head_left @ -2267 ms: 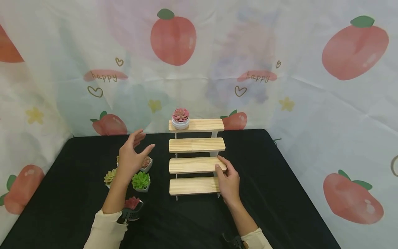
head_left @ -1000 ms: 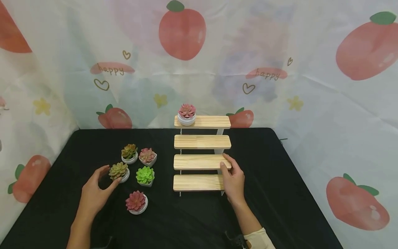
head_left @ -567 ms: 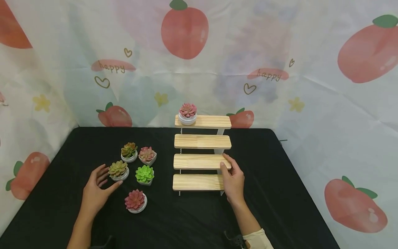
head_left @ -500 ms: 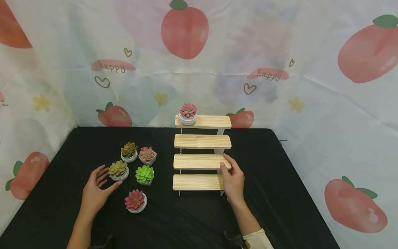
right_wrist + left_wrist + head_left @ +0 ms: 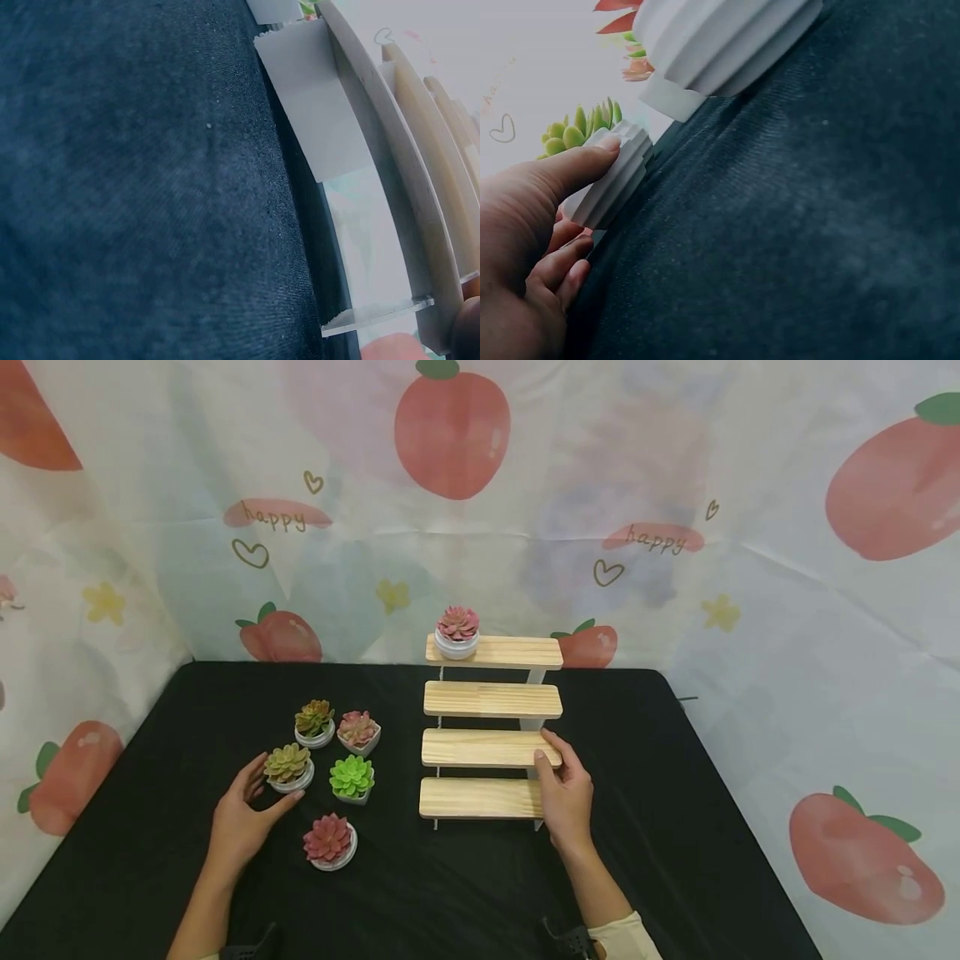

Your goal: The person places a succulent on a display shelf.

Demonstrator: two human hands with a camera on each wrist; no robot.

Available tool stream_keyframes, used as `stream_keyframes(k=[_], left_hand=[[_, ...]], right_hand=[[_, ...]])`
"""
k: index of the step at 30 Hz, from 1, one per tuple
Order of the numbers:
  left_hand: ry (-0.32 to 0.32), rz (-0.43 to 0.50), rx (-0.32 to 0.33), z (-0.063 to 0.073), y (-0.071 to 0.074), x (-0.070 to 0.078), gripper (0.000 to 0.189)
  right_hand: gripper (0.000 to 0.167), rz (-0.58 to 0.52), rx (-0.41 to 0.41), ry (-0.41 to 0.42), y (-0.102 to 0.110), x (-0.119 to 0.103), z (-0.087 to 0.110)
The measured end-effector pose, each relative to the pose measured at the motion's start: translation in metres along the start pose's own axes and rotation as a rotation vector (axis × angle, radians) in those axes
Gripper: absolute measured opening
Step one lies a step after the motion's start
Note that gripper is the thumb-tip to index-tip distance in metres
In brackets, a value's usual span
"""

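We see the left hand partly opened around the yellow-green succulent; its thumb presses one side of the ribbed white pot, and its bent fingers are at the other side; this plant stands on the black table. Close to it we find the brownish-green succulent, the pale pink succulent and the bright green succulent; the red succulent is nearer to the person. The right hand pinches, with almost closed fingers, the right end of the third board from above on the wooden stand; on the top board, at the left end, we notice the pink succulent.
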State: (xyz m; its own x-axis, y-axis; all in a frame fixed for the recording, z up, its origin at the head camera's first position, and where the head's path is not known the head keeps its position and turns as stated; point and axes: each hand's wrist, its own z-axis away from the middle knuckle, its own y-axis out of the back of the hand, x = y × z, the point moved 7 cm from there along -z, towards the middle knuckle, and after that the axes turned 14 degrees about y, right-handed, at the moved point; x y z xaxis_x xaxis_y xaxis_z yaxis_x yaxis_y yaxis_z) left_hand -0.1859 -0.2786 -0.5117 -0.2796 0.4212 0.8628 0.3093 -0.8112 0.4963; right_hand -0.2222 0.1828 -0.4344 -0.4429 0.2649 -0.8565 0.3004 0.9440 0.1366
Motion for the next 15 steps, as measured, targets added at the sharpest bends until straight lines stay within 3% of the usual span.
stream_keyframes(k=[8, 15], left_hand=[[0.035, -0.019, 0.016, 0.0017, -0.0004, -0.0009, 0.082], [0.049, -0.048, 0.022, 0.0018, -0.0023, -0.0004, 0.085]], right_hand=[[0.035, -0.012, -0.007, -0.006, -0.0007, 0.001, -0.0002], [0.034, -0.022, 0.003, 0.005, -0.0006, 0.0014, -0.0008]])
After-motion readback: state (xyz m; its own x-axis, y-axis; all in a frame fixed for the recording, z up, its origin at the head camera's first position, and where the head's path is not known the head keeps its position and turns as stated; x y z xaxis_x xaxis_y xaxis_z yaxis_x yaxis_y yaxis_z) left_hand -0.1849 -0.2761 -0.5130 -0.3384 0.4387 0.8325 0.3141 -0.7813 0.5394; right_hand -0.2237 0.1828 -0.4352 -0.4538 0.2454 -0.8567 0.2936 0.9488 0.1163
